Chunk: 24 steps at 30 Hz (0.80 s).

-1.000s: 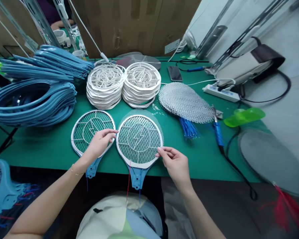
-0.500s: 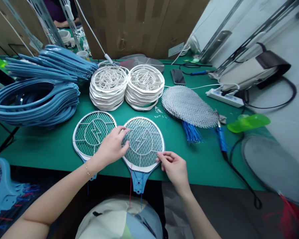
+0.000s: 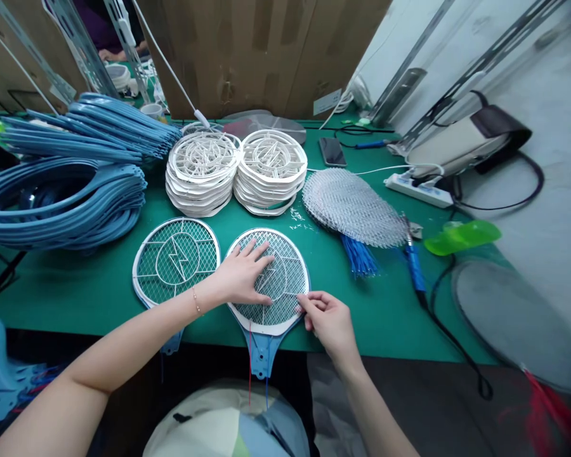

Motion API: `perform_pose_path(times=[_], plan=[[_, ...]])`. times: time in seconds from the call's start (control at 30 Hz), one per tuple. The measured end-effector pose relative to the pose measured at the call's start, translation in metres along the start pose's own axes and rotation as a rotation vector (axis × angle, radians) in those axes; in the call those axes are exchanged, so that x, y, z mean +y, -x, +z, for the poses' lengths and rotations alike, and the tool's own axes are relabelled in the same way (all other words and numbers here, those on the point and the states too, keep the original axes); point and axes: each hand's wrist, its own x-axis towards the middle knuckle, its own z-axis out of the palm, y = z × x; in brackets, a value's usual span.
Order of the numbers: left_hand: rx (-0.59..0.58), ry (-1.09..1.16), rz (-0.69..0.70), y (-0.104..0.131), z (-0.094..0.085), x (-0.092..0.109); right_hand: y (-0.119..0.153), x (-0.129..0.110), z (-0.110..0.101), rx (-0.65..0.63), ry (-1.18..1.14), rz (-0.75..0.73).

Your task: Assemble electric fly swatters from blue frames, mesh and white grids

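A round racket head (image 3: 285,254) with white frame, metal mesh and a lightning-bolt emblem lies near the table's front edge, its blue neck toward me, a red and a blue wire hanging from it. My left hand (image 3: 247,273) lies on its mesh with the fingers spread. At its lower right rim my right hand (image 3: 326,314) has thumb and forefinger pinched together; whatever is between them is too small to make out. Just left, partly under my left forearm, rests a second racket head (image 3: 177,259).
Blue racket frames (image 3: 66,203) are piled at left. Two stacks of white rings (image 3: 202,171) stand behind the racket heads. Mesh sheets (image 3: 354,206), blue wires (image 3: 359,256), a soldering iron (image 3: 413,266), a phone (image 3: 332,152) and a power strip (image 3: 419,189) are on the right.
My left hand has moved right and opened out flat onto the mesh. My right hand stays pinched at the rim. The whole view has shifted slightly.
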Motion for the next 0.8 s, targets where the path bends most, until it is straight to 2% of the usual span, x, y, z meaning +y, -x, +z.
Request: perform_pose_path(times=[0.33, 0.8], plan=[[-0.074, 0.043, -0.033, -0.0070, -0.0058, 0.0028, -0.0018, -0.0029, 0.0016, 0.017, 0.006, 0.031], [-0.085, 0.073, -0.035, -0.0072, -0.0075, 0.0047, -0.0016, -0.0043, 0.0027, 0.019, 0.015, 0.022]])
